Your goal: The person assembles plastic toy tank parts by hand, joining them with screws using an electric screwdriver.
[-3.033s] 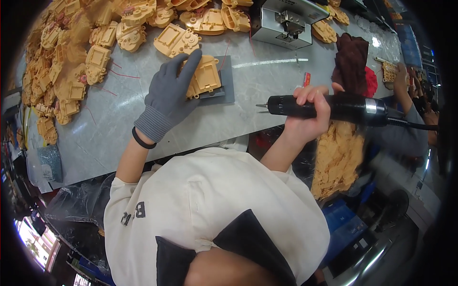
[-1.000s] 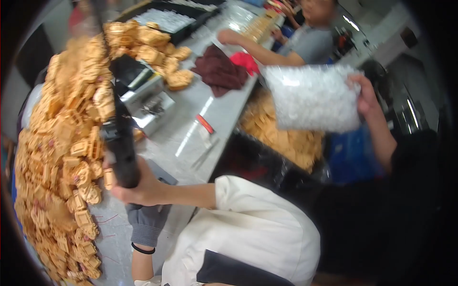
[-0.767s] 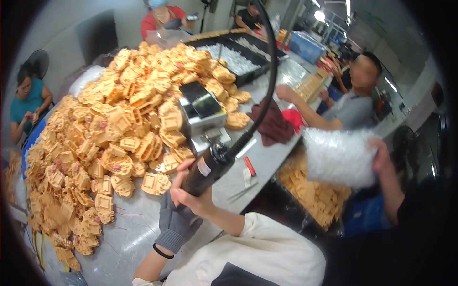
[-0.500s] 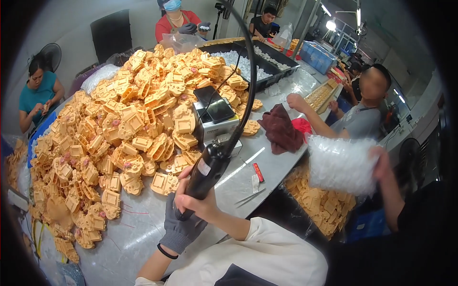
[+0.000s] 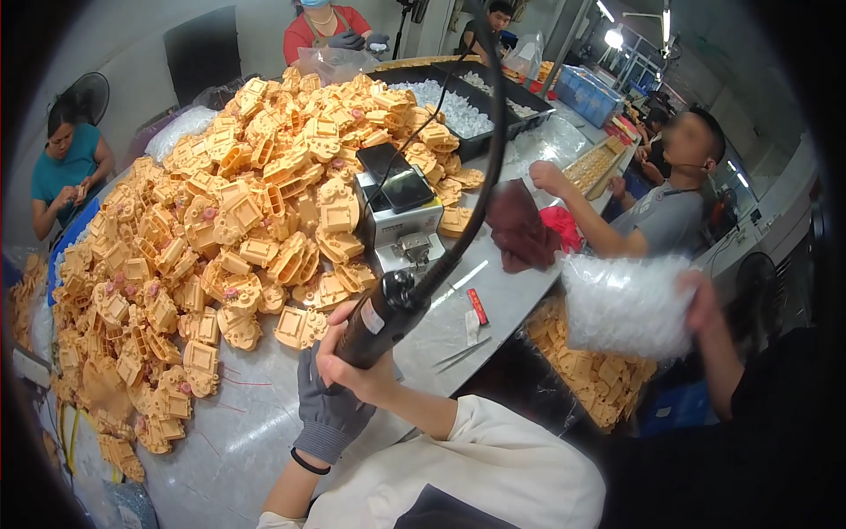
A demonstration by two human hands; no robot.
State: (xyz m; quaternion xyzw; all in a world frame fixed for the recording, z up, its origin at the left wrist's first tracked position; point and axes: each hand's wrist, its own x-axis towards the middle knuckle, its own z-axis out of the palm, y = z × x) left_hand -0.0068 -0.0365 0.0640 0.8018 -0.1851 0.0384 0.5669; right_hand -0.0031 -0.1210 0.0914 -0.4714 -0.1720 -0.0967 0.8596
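My right hand (image 5: 363, 368), bare, is wrapped round a black cylindrical hand tool (image 5: 374, 322) with a thick black hose (image 5: 467, 234) rising from its upper end. Just below and behind it is my left hand (image 5: 330, 407) in a grey knit glove. Its fingers are mostly hidden by the right hand and the tool, so I cannot see whether they hold anything. Beyond both hands, a large heap of orange-yellow moulded plastic parts (image 5: 242, 212) covers much of the metal table (image 5: 256, 441). One such part (image 5: 300, 326) lies close to my hands.
A metal-cased device (image 5: 405, 225) stands by the heap, with tweezers (image 5: 460, 353), a red-labelled item (image 5: 477, 306) and dark red cloth (image 5: 520, 229) nearby. At right, another person's hand (image 5: 701, 304) holds a clear bag of white pieces (image 5: 626, 304) above more orange parts (image 5: 590, 375). Black trays (image 5: 476, 145) stand behind.
The view has tilted slightly, so the heap and table sit a little higher. The hand tool stays in my right hand, and my gloved left hand has shifted slightly.
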